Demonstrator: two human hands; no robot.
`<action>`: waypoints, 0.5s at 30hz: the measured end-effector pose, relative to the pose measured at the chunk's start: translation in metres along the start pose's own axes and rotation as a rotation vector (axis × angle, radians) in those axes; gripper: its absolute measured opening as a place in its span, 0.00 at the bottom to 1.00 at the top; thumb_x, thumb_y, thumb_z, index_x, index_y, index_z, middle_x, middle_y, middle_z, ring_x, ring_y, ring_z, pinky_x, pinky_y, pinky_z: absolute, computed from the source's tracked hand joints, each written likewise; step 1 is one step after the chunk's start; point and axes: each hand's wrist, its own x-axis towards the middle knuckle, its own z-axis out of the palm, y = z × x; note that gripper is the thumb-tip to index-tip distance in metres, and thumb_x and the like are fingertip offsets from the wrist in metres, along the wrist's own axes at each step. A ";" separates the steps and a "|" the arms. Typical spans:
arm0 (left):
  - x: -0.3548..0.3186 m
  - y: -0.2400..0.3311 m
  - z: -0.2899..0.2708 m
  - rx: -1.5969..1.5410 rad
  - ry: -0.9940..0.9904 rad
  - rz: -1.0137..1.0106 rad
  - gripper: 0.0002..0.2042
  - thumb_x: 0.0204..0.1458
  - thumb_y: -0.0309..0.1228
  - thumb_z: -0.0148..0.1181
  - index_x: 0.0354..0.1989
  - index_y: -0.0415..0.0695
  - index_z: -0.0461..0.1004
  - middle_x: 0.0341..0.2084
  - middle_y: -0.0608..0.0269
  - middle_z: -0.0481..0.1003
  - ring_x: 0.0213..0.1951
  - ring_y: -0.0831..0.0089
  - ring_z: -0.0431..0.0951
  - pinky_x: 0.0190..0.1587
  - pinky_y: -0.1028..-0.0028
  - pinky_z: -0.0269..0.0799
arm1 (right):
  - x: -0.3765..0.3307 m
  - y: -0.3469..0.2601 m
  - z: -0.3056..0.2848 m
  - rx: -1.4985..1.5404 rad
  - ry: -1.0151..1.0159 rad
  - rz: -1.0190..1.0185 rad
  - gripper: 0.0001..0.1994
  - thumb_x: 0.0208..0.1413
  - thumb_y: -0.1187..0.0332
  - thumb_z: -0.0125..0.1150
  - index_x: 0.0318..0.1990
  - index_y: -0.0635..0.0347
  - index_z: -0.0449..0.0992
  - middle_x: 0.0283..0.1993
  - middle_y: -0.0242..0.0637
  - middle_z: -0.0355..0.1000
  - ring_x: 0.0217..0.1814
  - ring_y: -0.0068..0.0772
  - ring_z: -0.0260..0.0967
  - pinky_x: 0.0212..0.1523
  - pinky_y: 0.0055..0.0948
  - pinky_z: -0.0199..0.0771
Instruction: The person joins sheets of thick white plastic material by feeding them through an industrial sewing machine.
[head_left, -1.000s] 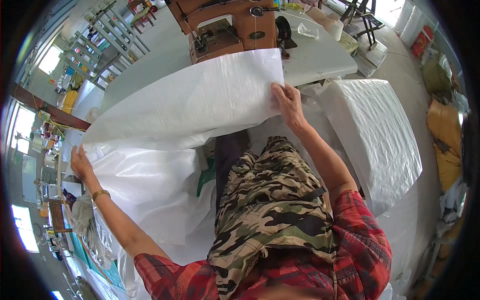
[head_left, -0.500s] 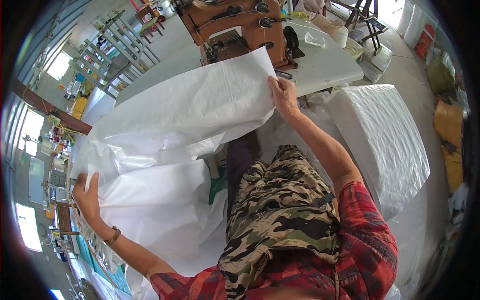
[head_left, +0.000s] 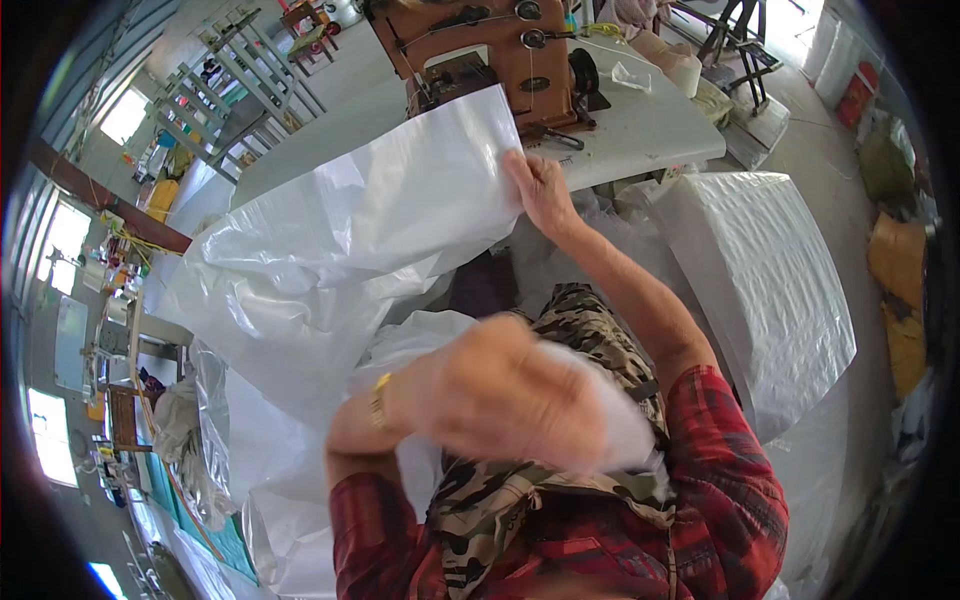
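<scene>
A large glossy white plastic sheet (head_left: 400, 190) stretches from the table edge down to the left, creased and folded. Its upper right corner area is pinched in my right hand (head_left: 545, 192), thumb and fingers closed on the edge. My left hand (head_left: 500, 395) is smeared by motion above my lap, with a bracelet at its wrist. A blurred white plastic piece (head_left: 615, 405) trails beside its fingers and seems gripped by them; whether it joins the large sheet is hidden. Beneath, a camouflage apron (head_left: 590, 315) covers my lap.
A brown sewing machine (head_left: 490, 55) stands on a pale table (head_left: 655, 125) ahead. To my right rises a stack of white plastic sheets (head_left: 765, 290). More white plastic (head_left: 310, 530) hangs at my lower left. Grey metal racks (head_left: 235, 110) stand at the far left.
My left hand has swung from the sheet's left edge to over my lap, a white plastic piece beside it. My right hand has shifted slightly left, still pinching the sheet.
</scene>
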 end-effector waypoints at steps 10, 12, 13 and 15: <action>-0.014 -0.061 -0.044 0.902 0.489 -0.369 0.07 0.46 0.25 0.67 0.32 0.37 0.78 0.47 0.56 0.75 0.40 0.68 0.78 0.41 0.74 0.74 | -0.098 -0.006 -0.038 -0.103 -0.324 -0.203 0.19 0.52 0.63 0.66 0.47 0.67 0.74 0.38 0.32 0.76 0.36 0.22 0.72 0.38 0.23 0.73; -0.020 -0.060 -0.053 1.023 0.466 -0.354 0.07 0.45 0.28 0.68 0.31 0.39 0.78 0.50 0.57 0.73 0.43 0.64 0.76 0.46 0.68 0.72 | -0.100 -0.001 -0.044 0.147 -0.361 -0.097 0.23 0.47 0.64 0.70 0.49 0.67 0.74 0.40 0.33 0.77 0.37 0.23 0.73 0.40 0.23 0.74; -0.022 -0.060 -0.056 1.142 0.456 -0.353 0.08 0.44 0.30 0.69 0.29 0.40 0.78 0.53 0.58 0.71 0.45 0.60 0.75 0.50 0.62 0.69 | -0.100 0.000 -0.046 0.461 -0.382 0.053 0.25 0.45 0.64 0.72 0.50 0.67 0.73 0.40 0.35 0.77 0.37 0.24 0.74 0.41 0.24 0.74; -0.023 -0.063 -0.060 1.009 0.519 -0.379 0.08 0.43 0.31 0.69 0.28 0.42 0.78 0.49 0.59 0.74 0.44 0.64 0.76 0.56 0.64 0.63 | -0.098 -0.001 -0.048 0.431 -0.417 0.018 0.26 0.44 0.65 0.72 0.51 0.66 0.73 0.39 0.35 0.77 0.37 0.23 0.74 0.40 0.24 0.74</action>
